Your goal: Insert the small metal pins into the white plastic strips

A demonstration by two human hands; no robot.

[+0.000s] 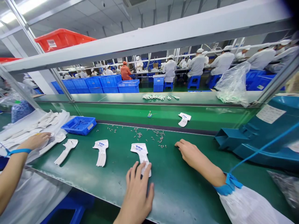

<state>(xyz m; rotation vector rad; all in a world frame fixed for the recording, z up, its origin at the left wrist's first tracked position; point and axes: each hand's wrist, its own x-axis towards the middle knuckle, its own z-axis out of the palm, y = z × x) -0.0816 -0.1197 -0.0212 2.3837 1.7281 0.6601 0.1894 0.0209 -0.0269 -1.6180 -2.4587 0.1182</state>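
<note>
A white molded shell lies on the green bench, its broad head turned away from the person and marked with small blue spots, its narrower stem pointing back and partly hidden by fingers. The left hand lies over that stem, its grip loosely spread, fingertips touching the shell, the thumb standing off to the side. The right hand is near, to the right of the shell, fingers bent low over the bench; whether that grip pinches anything, I cannot tell. Beyond the shell, many tiny metal pieces are scattered, too small to count. To its left lie a second shell, also marked blue, and a third shell, which looks plain; a fourth shell sits on the green strip behind, with one small upright item. One blue tray of blue parts stands beside a heap of white pieces, uncountable, over which a co-worker's arm reaches. One teal machine stands at the right; two red bins rest above.
</note>
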